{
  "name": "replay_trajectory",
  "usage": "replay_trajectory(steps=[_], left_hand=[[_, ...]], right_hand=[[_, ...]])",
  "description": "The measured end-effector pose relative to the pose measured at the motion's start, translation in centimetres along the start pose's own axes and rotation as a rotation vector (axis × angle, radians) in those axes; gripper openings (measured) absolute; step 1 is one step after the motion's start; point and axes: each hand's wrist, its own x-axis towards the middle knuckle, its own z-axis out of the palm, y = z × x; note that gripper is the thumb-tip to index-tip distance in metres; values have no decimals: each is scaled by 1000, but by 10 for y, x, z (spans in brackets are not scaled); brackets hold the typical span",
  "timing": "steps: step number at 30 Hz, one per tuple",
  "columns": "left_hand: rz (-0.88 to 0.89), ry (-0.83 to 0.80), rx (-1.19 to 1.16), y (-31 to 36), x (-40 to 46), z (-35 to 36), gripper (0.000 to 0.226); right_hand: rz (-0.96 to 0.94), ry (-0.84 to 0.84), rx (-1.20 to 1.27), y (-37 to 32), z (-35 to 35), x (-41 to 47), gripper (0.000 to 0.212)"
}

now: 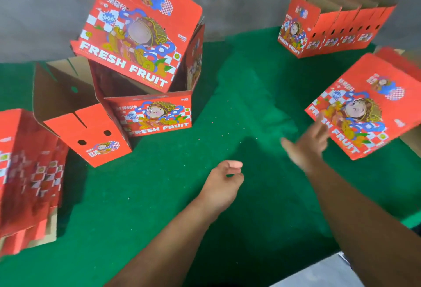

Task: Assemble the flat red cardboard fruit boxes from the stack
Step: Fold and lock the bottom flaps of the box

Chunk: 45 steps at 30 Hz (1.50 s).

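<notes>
A stack of flat red fruit boxes [362, 106] lies at the right of the green table [159, 195]. My right hand [307, 143] hovers with fingers spread just left of the stack's near edge, blurred, and holds nothing. My left hand [224, 181] floats over the middle of the table with loosely curled fingers and is empty. At the left, one folded-up box [141, 33] sits tilted on top of two open boxes [145, 113].
A row of upright nested boxes [335, 26] stands at the back right against the grey wall. More red boxes [27, 172] lie at the left edge. A pale surface [319, 273] shows at the bottom right.
</notes>
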Motion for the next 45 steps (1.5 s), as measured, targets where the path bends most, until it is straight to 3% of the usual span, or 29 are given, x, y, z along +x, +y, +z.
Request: replay_trajectory(steps=[3, 11, 22, 26, 27, 29, 30, 32, 34, 37, 39, 42, 45], left_hand=[[41, 96, -43, 3, 3, -11, 20], [42, 299, -228, -2, -4, -72, 11], [42, 701, -338, -60, -69, -231, 14], [173, 931, -116, -81, -98, -323, 20], [189, 999, 48, -87, -102, -346, 22], [32, 1113, 438, -110, -117, -393, 44], [-102, 1080, 587, -118, -121, -405, 63], [-374, 849, 766, -140, -136, -434, 100], [-436, 660, 881, -155, -141, -449, 106], [-338, 681, 922, -159, -139, -444, 83], [-252, 643, 946, -156, -133, -424, 77], [-34, 626, 890, -152, -138, -399, 71], [214, 838, 608, -153, -158, -414, 53]], right_hand=[[-188, -109, 72, -47, 39, -40, 127], [-359, -344, 152, -122, 93, -121, 115], [-532, -701, 216, -222, 181, -277, 105], [-622, -826, 214, -265, 217, -338, 101], [-626, -860, 226, -273, 225, -348, 98], [-567, -967, 255, -290, 240, -377, 91], [-500, -1023, 276, -291, 242, -383, 85], [-371, -1150, 332, -306, 256, -407, 67], [-261, -1187, 369, -324, 268, -423, 48], [-15, -1227, 492, -346, 285, -428, 24], [109, -1210, 534, -356, 291, -427, 18], [84, -1009, 526, -363, 292, -420, 9], [19, -952, 662, -360, 278, -397, 20]])
